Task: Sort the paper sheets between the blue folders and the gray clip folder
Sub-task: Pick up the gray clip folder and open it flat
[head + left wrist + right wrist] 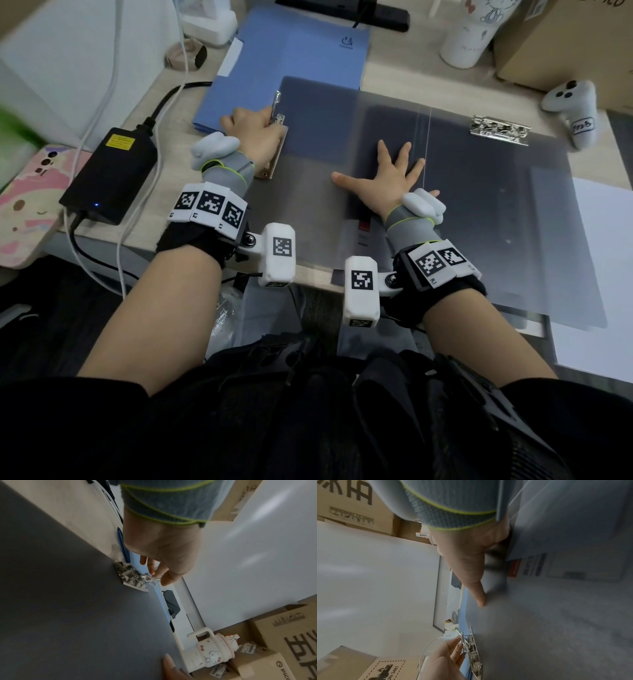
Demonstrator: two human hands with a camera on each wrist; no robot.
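Observation:
The gray clip folder [479, 212] lies open across the desk, partly over the blue folders [291, 61] at the back left. My left hand [263, 118] pinches the lever of the metal clip [278, 114] on the folder's left edge. In the left wrist view the fingertips [152, 573] close on that clip [130, 576]. My right hand [387, 164] lies flat with fingers spread on the folder's left panel, and its thumb [479, 596] presses the gray surface [556, 628]. A second metal clip [500, 130] sits on the right panel. White paper sheets [603, 274] show from under the folder at the right.
A black power adapter [109, 171] with cables lies left of the folders, beside a phone in a pink case [30, 202]. A white controller [572, 106], a white bottle [469, 31] and a cardboard box [565, 41] stand at the back right. The desk's front edge runs just under my wrists.

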